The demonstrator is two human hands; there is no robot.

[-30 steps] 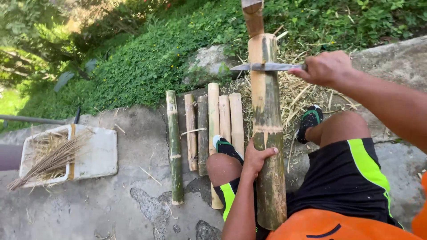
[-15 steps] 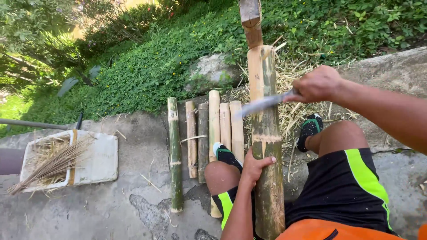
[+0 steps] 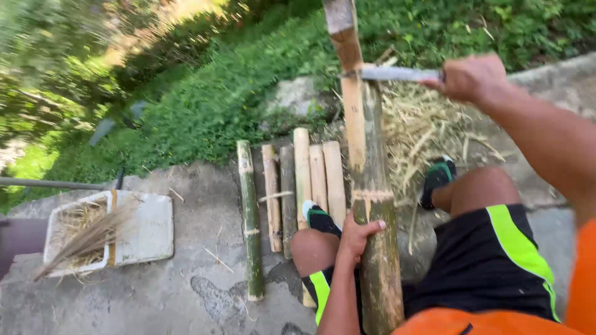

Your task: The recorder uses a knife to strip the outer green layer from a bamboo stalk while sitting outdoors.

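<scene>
Gripping the upright bamboo pole (image 3: pixel 372 205) between the knees, the left hand (image 3: pixel 357 239) closes round it as a brace while the right hand (image 3: pixel 472 77), fisted on a knife (image 3: pixel 394 73), sets the blade against its upper part.

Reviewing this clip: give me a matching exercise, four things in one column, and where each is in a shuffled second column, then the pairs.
Things:
1. thick upright green bamboo pole
2. grey metal knife blade
3. white rectangular tray
4. row of split pale bamboo slats

Places:
A. flat on the concrete, left of the pole
B. gripped by the left hand
C. held by the right hand
D. far left, holding dry fibres

Pairs: 1-B, 2-C, 3-D, 4-A
</scene>
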